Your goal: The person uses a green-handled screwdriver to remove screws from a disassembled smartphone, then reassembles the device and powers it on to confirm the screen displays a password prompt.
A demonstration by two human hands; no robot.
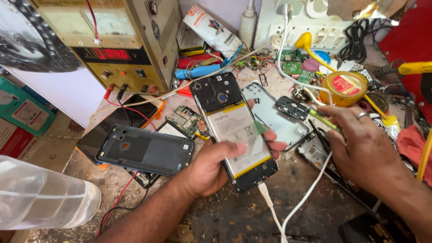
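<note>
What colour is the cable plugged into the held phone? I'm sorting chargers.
White cable, head view.

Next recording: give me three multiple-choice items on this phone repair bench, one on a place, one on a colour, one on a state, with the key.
1. Where does the detached dark back cover lie?
A. On the bench, on the left hand's side of the opened phone
B. On top of the power supply
C. In the right hand

2. What colour is the cable plugged into the phone's bottom end?
A. Red
B. White
C. Green

3. In what state is the held phone?
A. Fully closed
B. Screen up and lit
C. Back off, battery exposed

Key: 1 A, the cover rests flat on the bench beside that hand. 2 B, a white lead runs from the phone's lower edge. 3 C, the pale battery and dark inner frame show.
</note>
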